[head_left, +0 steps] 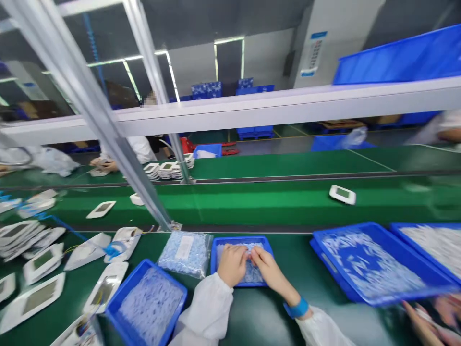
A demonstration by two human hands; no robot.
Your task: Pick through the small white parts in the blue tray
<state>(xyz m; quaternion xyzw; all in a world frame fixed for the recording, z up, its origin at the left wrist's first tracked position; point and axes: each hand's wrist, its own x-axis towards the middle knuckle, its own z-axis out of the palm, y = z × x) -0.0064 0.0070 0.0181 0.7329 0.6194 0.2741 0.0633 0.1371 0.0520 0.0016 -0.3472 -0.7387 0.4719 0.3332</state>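
Over a small blue tray of pale small pieces, my left hand and my right hand meet with fingertips pressed together. Whatever lies between the fingertips is too small to make out. A blue band circles my right wrist. Just left of the tray lies a clear plastic bag of light blue pieces with a white label. Nearer me, to the left, a larger blue tray holds many pale small pieces.
White device housings cover the left side. A metal post rises before the green conveyor, which carries a white device. Blue trays stand at right, near another person's hands.
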